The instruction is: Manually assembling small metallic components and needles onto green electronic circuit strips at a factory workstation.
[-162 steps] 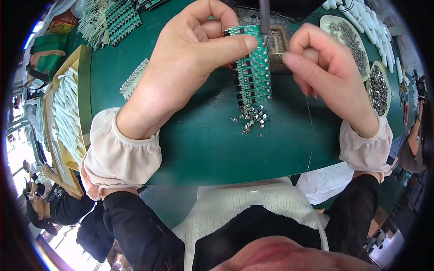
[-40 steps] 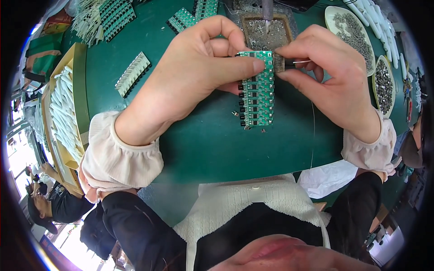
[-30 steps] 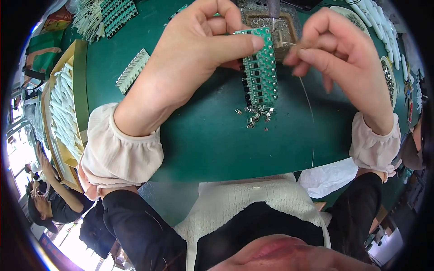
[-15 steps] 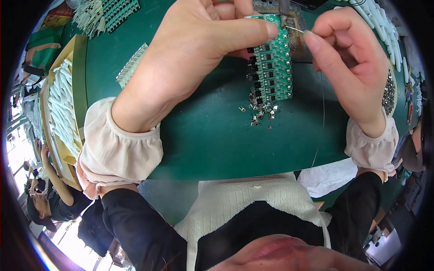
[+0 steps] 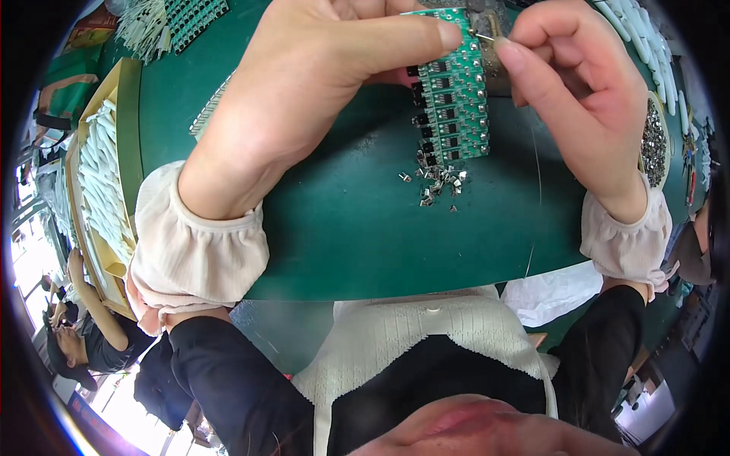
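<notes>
My left hand (image 5: 304, 83) is closed on a green circuit board panel (image 5: 464, 114), its thumb pressed on the top face near the far end. Rows of black chips and shiny solder dots run down the panel, with black parts along its left edge. Between thumb and finger, my right hand (image 5: 585, 99) pinches a thin silvery wire (image 5: 484, 36). The wire's tip meets or nearly meets the panel's upper right edge. Behind it stands a stained metal block (image 5: 498, 72), partly hidden by my right hand. Small bent metal pieces (image 5: 441, 186) lie loose at the panel's near end.
On the green table (image 5: 365, 251), another board panel (image 5: 209, 110) lies partly behind my left forearm. A yellow box (image 5: 131, 137) of pale tubes stands left. White wires (image 5: 143, 30) and a panel (image 5: 194, 23) lie far left. A bowl of metal bits (image 5: 654, 144) sits right; a co-worker (image 5: 106, 334) is left.
Both hands and the panel appear slightly higher and further left in the picture, as do the things on the table. The wire sticking out from my right fingers looks shorter.
</notes>
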Demonstrator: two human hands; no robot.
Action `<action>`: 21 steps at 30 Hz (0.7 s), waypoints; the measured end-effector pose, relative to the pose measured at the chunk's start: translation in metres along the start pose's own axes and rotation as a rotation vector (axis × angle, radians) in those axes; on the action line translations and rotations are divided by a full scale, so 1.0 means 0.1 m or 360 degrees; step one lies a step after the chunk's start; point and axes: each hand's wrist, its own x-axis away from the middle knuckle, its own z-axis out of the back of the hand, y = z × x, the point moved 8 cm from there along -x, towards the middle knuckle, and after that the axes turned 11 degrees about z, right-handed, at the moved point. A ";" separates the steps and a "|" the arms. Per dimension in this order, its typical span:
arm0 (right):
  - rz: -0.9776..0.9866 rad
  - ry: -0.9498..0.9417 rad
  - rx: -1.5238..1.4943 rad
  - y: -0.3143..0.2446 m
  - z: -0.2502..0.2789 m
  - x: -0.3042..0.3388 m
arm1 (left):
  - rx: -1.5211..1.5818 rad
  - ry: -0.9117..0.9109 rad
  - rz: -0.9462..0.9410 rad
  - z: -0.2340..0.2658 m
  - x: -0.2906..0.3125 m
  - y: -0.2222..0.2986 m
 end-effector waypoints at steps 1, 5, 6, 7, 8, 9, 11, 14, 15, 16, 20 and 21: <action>0.0014 -0.0015 -0.0012 -0.01 0.00 0.00 | -0.0013 0.0027 -0.0005 0.00 0.00 0.01; -0.0126 0.0021 -0.0225 0.04 -0.03 0.00 | -0.0045 0.0064 -0.0007 0.01 0.00 0.01; -0.0168 0.0032 -0.0298 0.06 -0.02 0.01 | -0.0026 0.0064 0.0016 0.01 -0.02 0.00; -0.0210 0.0043 -0.0371 0.08 0.00 0.02 | -0.0006 0.0064 0.0038 0.02 -0.04 -0.01; -0.0252 0.0054 -0.0445 0.11 0.02 0.03 | -0.0005 0.0058 0.0044 0.02 -0.05 -0.02; -0.0285 0.0060 -0.0525 0.12 0.02 0.04 | -0.0020 0.0032 0.0018 0.02 -0.04 -0.02; -0.0317 0.0063 -0.0610 0.14 0.04 0.07 | -0.0035 0.0011 -0.0007 0.11 -0.18 -0.09; -0.0424 -0.0143 -0.0418 0.27 0.07 0.16 | -0.0076 -0.1264 -0.0995 -0.17 -0.12 0.11; -0.0462 -0.0209 -0.0350 0.31 0.07 0.19 | -0.0121 -0.1242 -0.0988 -0.17 -0.12 0.09; -0.0499 -0.0275 -0.0282 0.32 0.05 0.19 | -0.0166 -0.1220 -0.0981 -0.17 -0.13 0.08; -0.0390 -0.0701 0.0110 0.03 -0.13 0.11 | -0.0134 -0.1152 -0.0958 -0.13 -0.14 0.07; -0.0292 -0.0717 0.0132 0.05 -0.19 0.16 | -0.0106 -0.1151 -0.0943 -0.11 -0.12 0.07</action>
